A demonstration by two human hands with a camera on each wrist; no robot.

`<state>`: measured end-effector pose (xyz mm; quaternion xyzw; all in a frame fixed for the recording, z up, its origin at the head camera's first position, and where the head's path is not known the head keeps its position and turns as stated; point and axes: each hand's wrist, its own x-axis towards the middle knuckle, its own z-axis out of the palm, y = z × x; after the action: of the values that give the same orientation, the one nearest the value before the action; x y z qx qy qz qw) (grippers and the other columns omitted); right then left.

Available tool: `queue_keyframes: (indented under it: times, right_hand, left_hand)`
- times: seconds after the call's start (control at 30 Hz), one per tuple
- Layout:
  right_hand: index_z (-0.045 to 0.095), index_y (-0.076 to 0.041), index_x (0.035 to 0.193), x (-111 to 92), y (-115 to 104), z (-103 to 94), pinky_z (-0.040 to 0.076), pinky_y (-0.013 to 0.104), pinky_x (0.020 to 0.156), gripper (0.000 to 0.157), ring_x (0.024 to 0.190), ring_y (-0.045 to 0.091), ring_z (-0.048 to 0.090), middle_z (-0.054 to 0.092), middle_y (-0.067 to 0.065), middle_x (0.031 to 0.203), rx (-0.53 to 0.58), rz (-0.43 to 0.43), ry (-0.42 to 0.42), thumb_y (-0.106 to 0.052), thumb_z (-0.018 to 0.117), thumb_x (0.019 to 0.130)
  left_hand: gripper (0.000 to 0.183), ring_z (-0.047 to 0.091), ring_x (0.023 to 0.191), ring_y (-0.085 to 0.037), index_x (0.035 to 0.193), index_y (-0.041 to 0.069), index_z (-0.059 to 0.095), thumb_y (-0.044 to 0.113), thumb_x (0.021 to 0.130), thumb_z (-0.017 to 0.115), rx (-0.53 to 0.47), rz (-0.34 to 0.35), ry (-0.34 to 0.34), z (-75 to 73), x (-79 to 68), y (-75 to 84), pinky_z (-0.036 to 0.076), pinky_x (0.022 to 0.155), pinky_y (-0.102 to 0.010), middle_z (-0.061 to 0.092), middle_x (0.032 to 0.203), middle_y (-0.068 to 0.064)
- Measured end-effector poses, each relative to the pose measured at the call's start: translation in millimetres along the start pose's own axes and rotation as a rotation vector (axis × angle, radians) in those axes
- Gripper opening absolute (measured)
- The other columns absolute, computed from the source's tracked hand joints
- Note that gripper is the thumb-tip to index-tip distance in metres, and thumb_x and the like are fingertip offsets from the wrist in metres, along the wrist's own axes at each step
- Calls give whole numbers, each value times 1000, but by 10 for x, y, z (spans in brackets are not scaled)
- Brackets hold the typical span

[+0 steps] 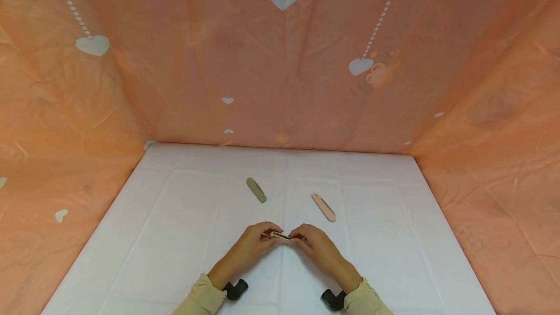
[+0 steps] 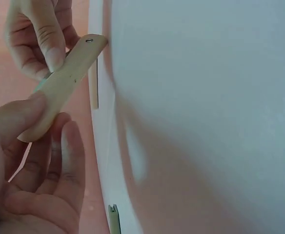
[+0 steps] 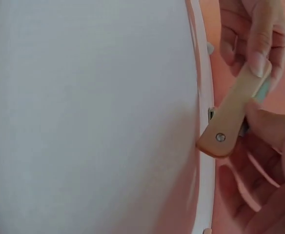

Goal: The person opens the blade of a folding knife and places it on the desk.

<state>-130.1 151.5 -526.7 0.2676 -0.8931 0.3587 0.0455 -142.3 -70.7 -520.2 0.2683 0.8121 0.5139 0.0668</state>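
Note:
A folding knife with a pale wooden handle (image 1: 280, 236) is held in the air between both hands, low over the white table. My left hand (image 1: 254, 243) pinches one end of it between thumb and fingers. At the other end, near the rivet, my right hand (image 1: 320, 248) pinches it along its edge. In the right wrist view, the handle (image 3: 230, 112) slants, and a teal strip (image 3: 262, 91) and a bit of metal show along its side. How far the blade is out cannot be told.
Beyond the hands lie a green folding knife (image 1: 256, 190), left of centre, and a light peach one (image 1: 323, 207), on the right. The white-covered table (image 1: 175, 237) meets orange curtains (image 1: 245, 72) printed with hearts at its back and sides. Black devices (image 1: 236, 289) sit at both wrists.

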Motion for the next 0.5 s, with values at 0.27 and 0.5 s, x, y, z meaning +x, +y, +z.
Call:
queue_keyframes:
  times: [0.27,0.5]
  right_hand:
    - [66,-13,96,30,-63,33,51,21,62,10,76,4,58,64,-7,89,178,-26,86,-13,67,86]
    - [62,-10,94,67,-123,75,53,22,62,12,70,13,64,66,-2,83,332,36,104,-17,66,86]
  left_hand:
    - [22,61,93,-13,108,7,64,15,88,65,-120,-22,75,31,41,51,52,78,-25,65,101,0]
    - [18,59,92,-18,103,7,64,14,86,67,-200,-75,131,12,93,199,53,78,-27,64,96,-4]
